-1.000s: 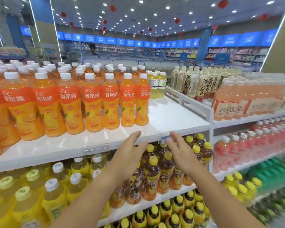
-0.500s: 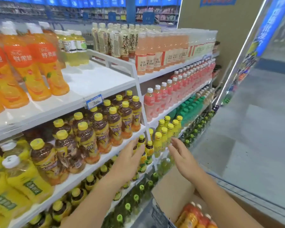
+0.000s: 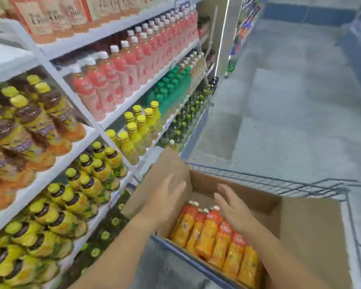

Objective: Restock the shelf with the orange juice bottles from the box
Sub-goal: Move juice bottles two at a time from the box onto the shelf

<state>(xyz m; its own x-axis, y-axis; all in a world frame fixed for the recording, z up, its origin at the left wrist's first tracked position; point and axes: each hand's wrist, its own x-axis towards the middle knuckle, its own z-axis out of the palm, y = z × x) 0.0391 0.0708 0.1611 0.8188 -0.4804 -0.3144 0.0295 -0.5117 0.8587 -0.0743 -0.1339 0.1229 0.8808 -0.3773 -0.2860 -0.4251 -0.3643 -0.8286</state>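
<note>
An open cardboard box [image 3: 300, 224] sits in a wire cart at the lower right. Several orange juice bottles [image 3: 215, 232] with white caps lie side by side inside it. My left hand [image 3: 165, 201] hovers over the box's left flap, fingers spread and holding nothing. My right hand [image 3: 231, 205] hangs just above the bottle caps, fingers apart and empty. The white shelf [image 3: 6, 59] where the orange juice stands is only partly in view at the upper left; its bottles are out of frame.
Shelves on the left carry yellow-capped tea bottles [image 3: 88, 180], pink drinks [image 3: 117, 71] and green bottles [image 3: 171, 88]. The wire cart rim [image 3: 269, 182] runs behind the box. A grey floor aisle [image 3: 290, 101] stretches away on the right.
My view has swung down and right from the orange juice shelf to the box. Both hands dropped from the shelf edge to just above the box and its bottles.
</note>
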